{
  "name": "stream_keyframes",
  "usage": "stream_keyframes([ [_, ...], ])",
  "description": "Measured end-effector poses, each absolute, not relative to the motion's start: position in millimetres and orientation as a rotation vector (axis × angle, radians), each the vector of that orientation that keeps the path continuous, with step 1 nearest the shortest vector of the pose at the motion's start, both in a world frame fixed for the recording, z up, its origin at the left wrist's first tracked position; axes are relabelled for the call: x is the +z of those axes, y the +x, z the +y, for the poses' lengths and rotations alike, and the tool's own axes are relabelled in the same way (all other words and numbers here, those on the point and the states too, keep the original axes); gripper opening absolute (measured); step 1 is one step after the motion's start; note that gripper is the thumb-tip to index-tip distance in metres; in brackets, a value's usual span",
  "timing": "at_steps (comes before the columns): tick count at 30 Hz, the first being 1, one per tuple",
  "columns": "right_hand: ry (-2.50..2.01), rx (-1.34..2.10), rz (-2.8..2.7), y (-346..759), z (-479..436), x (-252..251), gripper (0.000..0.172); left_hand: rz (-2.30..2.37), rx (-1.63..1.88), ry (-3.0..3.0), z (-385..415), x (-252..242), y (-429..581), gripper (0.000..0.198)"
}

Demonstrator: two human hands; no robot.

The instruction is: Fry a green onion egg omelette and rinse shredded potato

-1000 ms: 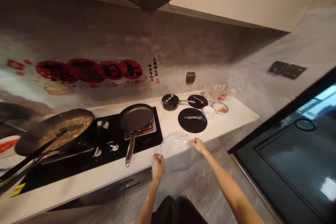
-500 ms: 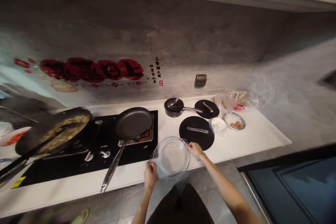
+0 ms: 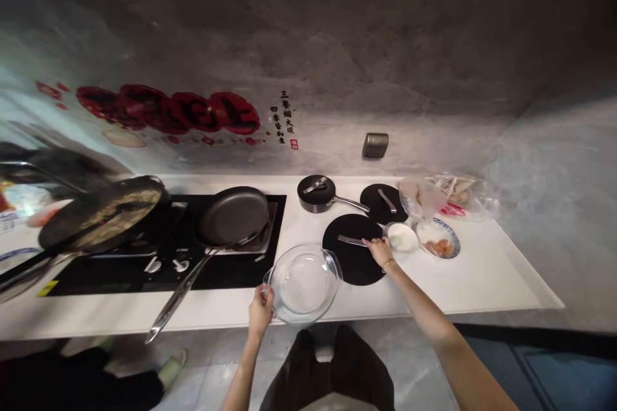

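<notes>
A frying pan (image 3: 234, 214) sits beside a food-filled wok (image 3: 103, 212) on the cooktop (image 3: 231, 271).

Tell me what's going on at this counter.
A person stands at the white counter. Their left hand grips the rim of a clear glass dish at the front edge, while the right hand touches the metal handle of a flat black lid beside it. At the hob are an empty frying pan and a wok of food.
</notes>
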State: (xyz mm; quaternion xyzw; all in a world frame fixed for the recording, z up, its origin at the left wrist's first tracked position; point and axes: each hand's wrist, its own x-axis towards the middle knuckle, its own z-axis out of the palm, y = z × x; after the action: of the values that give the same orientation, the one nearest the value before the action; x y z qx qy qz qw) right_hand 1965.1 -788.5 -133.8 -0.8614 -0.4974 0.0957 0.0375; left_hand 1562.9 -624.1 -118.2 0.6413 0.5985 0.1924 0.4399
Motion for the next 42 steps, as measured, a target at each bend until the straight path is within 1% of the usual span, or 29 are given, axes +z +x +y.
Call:
stream_keyframes([
  [8,-2.542,0.306,-1.679,2000,-799,-133,0.041,1.408,0.552,1.588,-621,-105,1592,0.035],
  [17,-2.486,0.219,-1.754,2033,-811,-141,0.036,1.422,0.590,1.562,-612,-122,1599,0.043],
  [21,-2.548,0.108,-1.716,2016,-804,-124,0.041,1.497,0.662,1.563,-609,-121,1603,0.046],
  [24,-2.407,0.010,-1.744,1964,-788,-96,0.050,1.608,0.743,1.521,-615,-115,1605,0.054],
  [26,-2.210,0.063,-1.824,1919,-776,-80,0.047,1.686,0.819,1.473,-629,-111,1601,0.057],
  [28,-2.098,0.149,-1.884,1881,-765,-73,0.041,1.747,0.902,1.429,-653,-110,1590,0.055],
  [31,-2.245,0.237,-1.629,1856,-753,-83,0.040,1.768,0.941,1.365,-698,-116,1561,0.050],
  [34,-2.336,0.608,-1.263,1864,-746,-106,0.043,1.752,0.893,1.277,-724,-121,1537,0.050],
  [36,-2.252,0.858,-1.201,1874,-743,-118,0.038,1.731,0.863,1.281,-719,-121,1534,0.052],
  [37,-2.212,0.906,-1.200,1877,-742,-121,0.036,1.709,0.844,1.308,-710,-119,1537,0.051],
  [42,-2.110,0.752,-1.180,1867,-738,-109,0.039,1.595,0.749,1.413,-650,-116,1570,0.040],
])
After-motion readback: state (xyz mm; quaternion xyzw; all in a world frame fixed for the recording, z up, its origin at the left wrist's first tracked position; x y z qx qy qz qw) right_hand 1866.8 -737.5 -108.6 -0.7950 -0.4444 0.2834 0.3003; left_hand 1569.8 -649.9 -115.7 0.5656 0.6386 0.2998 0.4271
